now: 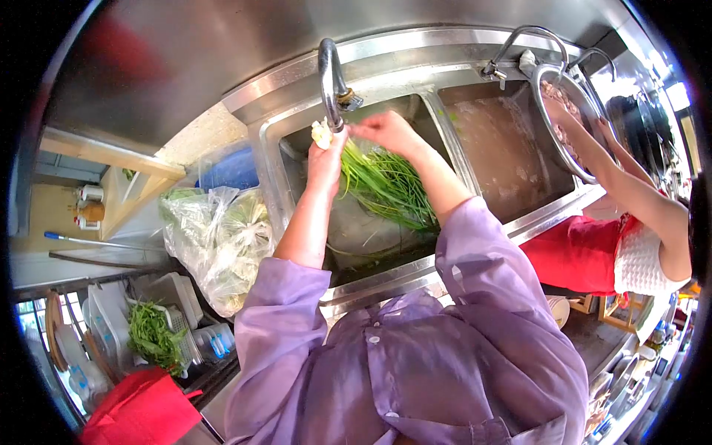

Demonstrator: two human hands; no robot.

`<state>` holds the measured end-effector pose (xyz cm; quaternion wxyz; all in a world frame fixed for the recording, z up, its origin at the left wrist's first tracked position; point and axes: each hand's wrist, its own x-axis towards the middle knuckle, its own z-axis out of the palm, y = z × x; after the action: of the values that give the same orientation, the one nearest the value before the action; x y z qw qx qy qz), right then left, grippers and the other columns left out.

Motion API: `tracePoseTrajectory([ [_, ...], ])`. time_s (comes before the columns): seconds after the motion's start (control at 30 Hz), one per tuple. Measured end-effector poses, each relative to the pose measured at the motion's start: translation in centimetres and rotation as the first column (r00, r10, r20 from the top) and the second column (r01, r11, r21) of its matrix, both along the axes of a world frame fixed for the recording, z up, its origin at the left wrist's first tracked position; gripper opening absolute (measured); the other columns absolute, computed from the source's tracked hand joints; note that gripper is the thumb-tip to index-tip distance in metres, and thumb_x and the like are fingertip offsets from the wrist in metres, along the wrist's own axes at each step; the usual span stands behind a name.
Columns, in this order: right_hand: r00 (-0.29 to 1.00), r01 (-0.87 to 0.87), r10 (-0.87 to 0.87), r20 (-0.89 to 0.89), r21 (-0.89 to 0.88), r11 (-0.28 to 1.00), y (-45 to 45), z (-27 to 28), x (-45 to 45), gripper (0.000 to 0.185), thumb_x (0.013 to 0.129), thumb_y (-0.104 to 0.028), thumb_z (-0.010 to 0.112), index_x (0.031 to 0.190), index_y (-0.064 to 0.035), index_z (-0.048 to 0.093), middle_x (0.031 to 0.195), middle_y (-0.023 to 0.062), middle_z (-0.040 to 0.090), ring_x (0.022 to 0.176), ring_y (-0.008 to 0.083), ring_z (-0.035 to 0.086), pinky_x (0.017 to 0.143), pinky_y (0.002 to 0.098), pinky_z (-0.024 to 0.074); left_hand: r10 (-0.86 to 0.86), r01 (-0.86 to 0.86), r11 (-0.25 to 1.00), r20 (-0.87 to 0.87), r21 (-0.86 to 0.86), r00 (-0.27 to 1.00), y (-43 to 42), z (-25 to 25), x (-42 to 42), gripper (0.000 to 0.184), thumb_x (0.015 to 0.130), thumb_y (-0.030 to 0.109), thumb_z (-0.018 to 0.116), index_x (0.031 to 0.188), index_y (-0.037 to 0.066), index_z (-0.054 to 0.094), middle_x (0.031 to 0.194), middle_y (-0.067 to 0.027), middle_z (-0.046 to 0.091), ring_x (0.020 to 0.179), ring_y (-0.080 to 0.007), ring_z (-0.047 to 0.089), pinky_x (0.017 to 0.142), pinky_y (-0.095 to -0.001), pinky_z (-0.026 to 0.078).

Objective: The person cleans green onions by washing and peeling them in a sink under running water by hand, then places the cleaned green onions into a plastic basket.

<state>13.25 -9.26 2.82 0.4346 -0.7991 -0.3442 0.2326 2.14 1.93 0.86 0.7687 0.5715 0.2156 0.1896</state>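
My left hand (326, 159) is closed around the pale end of a bunch of green onions (393, 185), just below the tap (330, 81) over the left sink basin (352, 226). The long green leaves trail down and right into the basin. A whitish clump (321, 134) sticks out at the hand's outer side; I cannot tell whether it is the bunch's root ends. My right hand (387, 133) is close by, above the leaves, its fingers pointing toward my left hand. Motion blurs those fingertips, and what they may hold does not show.
A right basin (504, 148) holds murky water. Beyond it, a co-worker's hands (560, 111) reach into a metal bowl (545, 78). Clear bags of vegetables (222, 237) stand left of the sink, near a blue container (230, 169). Leafy greens (156, 334) lie in a crate at lower left.
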Motion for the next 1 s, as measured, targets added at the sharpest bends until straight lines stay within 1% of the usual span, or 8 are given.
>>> tracePoseTrajectory([
  [0.13,0.999,-0.028,0.038,-0.038,0.250,0.968,1.6,1.7,-3.4,0.043,0.073,-0.040,0.056,0.098,-0.0046,0.058,0.084,0.0162,0.061,0.079,0.0274,0.060,0.072,0.0354,0.0457,-0.173,0.184,0.978,-0.108,0.100,0.979,-0.4,0.3,-0.5,0.029,0.083,0.019,0.052,0.107,0.004,0.048,0.103,-0.0035,0.052,0.093,-0.0125,0.048,0.081,-0.0269,0.038],
  [0.33,0.894,-0.137,0.105,0.436,0.043,0.990,4.7,1.0,-4.5,0.028,0.076,-0.031,0.047,0.085,-0.0062,0.057,0.091,0.0186,0.057,0.081,0.0340,0.056,0.071,0.0413,0.0446,-0.273,0.292,0.942,-0.127,0.163,0.954,1.7,-3.1,0.3,0.043,0.083,0.021,0.052,0.119,0.004,0.036,0.117,-0.0071,0.042,0.107,-0.0142,0.041,0.091,-0.0302,0.034],
  [0.47,0.941,0.279,-0.339,0.017,0.529,0.801,3.9,-1.6,-2.7,0.050,0.080,-0.032,0.052,0.117,0.0001,0.042,0.099,0.0168,0.056,0.091,0.0285,0.055,0.082,0.0348,0.0421,-0.147,0.173,0.950,-0.114,0.260,0.982,-0.3,1.0,2.0,0.038,0.082,0.021,0.051,0.113,-0.001,0.045,0.106,-0.0117,0.053,0.097,-0.0167,0.048,0.081,-0.0293,0.039],
  [0.57,0.934,0.289,-0.166,-0.315,0.398,0.871,1.7,-3.6,-4.4,0.065,0.079,-0.036,0.057,0.127,-0.0017,0.029,0.107,0.0188,0.052,0.101,0.0215,0.050,0.084,0.0313,0.0401,-0.099,0.092,0.990,-0.061,-0.109,0.993,2.8,-0.6,3.9,0.023,0.082,0.017,0.053,0.095,-0.002,0.053,0.082,-0.0087,0.057,0.075,-0.0161,0.055,0.067,-0.0285,0.044],
  [0.63,0.995,0.098,-0.083,-0.059,0.365,0.926,2.3,-6.6,-6.3,0.072,0.074,-0.037,0.062,0.127,-0.0027,0.028,0.107,0.0184,0.052,0.099,0.0226,0.052,0.083,0.0320,0.0404,0.029,-0.008,0.921,0.049,-0.389,0.998,4.0,-0.1,3.5,0.014,0.081,0.016,0.056,0.080,0.002,0.054,0.066,-0.0054,0.054,0.057,-0.0164,0.054,0.051,-0.0283,0.045],
  [0.77,0.992,0.002,0.026,0.122,-0.226,0.974,3.0,-11.3,-8.5,0.058,0.070,-0.037,0.062,0.115,-0.0057,0.042,0.104,0.0214,0.053,0.096,0.0299,0.053,0.081,0.0357,0.0424,0.115,-0.100,0.973,0.062,-0.209,0.991,6.2,3.2,0.2,0.018,0.081,0.019,0.057,0.072,0.004,0.051,0.061,-0.0049,0.051,0.048,-0.0156,0.050,0.046,-0.0268,0.041],
  [0.83,0.980,-0.173,0.193,-0.043,-0.658,0.733,4.0,-14.4,-10.4,0.041,0.071,-0.034,0.061,0.098,-0.0033,0.057,0.093,0.0168,0.059,0.090,0.0293,0.056,0.076,0.0384,0.0445,0.116,-0.101,0.986,0.117,-0.130,0.986,7.5,4.1,-1.1,0.016,0.082,0.016,0.053,0.075,0.002,0.049,0.062,-0.0062,0.051,0.056,-0.0177,0.052,0.053,-0.0282,0.043],
  [1.0,0.858,-0.460,0.485,-0.169,-0.674,0.578,5.4,-21.5,-19.8,0.027,0.073,-0.029,0.056,0.086,-0.0056,0.063,0.090,0.0134,0.061,0.085,0.0276,0.059,0.074,0.0387,0.0461,0.168,-0.169,0.986,0.094,-0.002,0.981,9.0,5.4,-4.5,0.018,0.083,0.017,0.053,0.074,0.003,0.049,0.065,-0.0058,0.050,0.063,-0.0164,0.050,0.060,-0.0268,0.041],
])
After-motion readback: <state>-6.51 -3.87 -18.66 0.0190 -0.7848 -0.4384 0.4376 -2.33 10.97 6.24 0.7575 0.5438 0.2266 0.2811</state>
